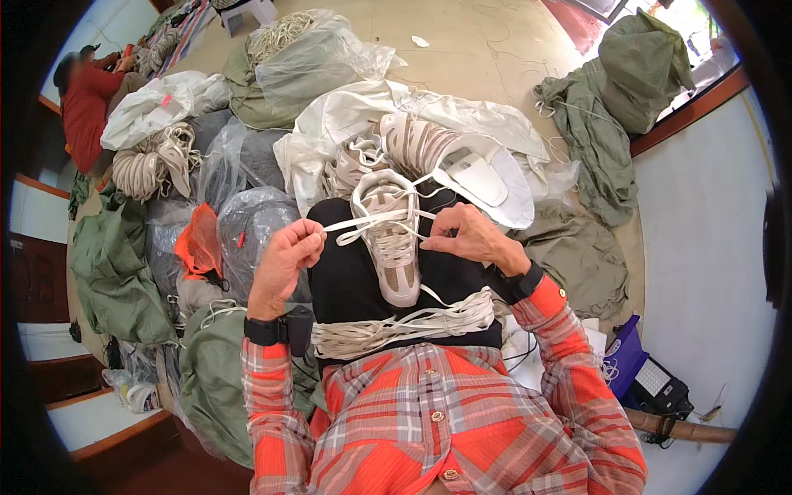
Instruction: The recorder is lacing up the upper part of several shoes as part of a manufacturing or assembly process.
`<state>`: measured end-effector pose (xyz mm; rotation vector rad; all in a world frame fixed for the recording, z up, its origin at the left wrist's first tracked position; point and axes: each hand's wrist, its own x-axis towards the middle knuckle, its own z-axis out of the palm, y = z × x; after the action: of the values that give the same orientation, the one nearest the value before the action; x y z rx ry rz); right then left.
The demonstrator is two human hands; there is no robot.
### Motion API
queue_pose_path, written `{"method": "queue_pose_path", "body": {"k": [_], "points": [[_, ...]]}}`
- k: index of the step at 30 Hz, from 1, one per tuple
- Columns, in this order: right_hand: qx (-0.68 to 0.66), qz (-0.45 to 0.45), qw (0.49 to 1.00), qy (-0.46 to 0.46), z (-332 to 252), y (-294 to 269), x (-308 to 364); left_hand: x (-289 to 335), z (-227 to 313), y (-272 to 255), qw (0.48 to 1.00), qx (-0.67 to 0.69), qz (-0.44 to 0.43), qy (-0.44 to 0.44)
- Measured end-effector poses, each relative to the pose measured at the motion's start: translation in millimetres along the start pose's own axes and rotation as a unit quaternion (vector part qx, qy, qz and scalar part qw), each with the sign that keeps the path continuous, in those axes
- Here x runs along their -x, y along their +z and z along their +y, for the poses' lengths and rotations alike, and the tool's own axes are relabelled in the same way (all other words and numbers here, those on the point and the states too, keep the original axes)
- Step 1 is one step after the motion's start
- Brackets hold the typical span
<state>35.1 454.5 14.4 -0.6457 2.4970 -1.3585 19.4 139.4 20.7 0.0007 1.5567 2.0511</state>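
Although the white lace (pixel 351 223) already crosses the front of the pale shoe upper (pixel 400 275) in several rows, the part between the hands lies loose, with a hanging loop near the left grip and no finished knot or bow that I can make out. The threading therefore looks largely done on this piece, while the free ends seem unsettled.

The left hand (pixel 286 257) is pinched, thumb against forefinger, on a strand drawn sideways across the collar. The right hand (pixel 473 238), on the other side of the collar, has thumb and forefinger bent close together with lace at their tips; how firmly they press is too small to tell. Between and just below the two grips sits the shoe upper, toe toward the wearer, on the black trousers (pixel 334 285).

Nearer the body than the grip, a thick bundle of loose laces (pixel 404 325) lies across the lap. Just beyond the grip, more beige uppers (pixel 417 148) rest nested in a row on white sheeting (pixel 326 124). Farther out to the left of the grip are an orange bag (pixel 198 247) and another group of uppers (pixel 148 172); well off to the right slumps a green sack (pixel 643 74).
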Motion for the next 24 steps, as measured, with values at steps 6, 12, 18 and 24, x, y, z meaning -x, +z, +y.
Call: {"method": "queue_pose_path", "body": {"k": [6, 12, 18, 24], "points": [[-0.034, 0.017, 0.994, 0.105, -17, 15, -4, -7, 27, 65, 0.940, -0.296, -0.142, 0.093], [0.162, 0.069, 0.975, -0.133, -25, 38, 1, -117, -34, 54, 0.781, -0.564, -0.033, 0.267], [0.211, 0.073, 0.961, -0.166, -37, 15, 3, -124, -48, 71, 0.724, -0.613, 0.037, 0.314], [0.115, 0.191, 0.969, -0.103, -51, -10, -38, -60, 4, 81, 0.960, -0.217, 0.061, 0.165]]}}
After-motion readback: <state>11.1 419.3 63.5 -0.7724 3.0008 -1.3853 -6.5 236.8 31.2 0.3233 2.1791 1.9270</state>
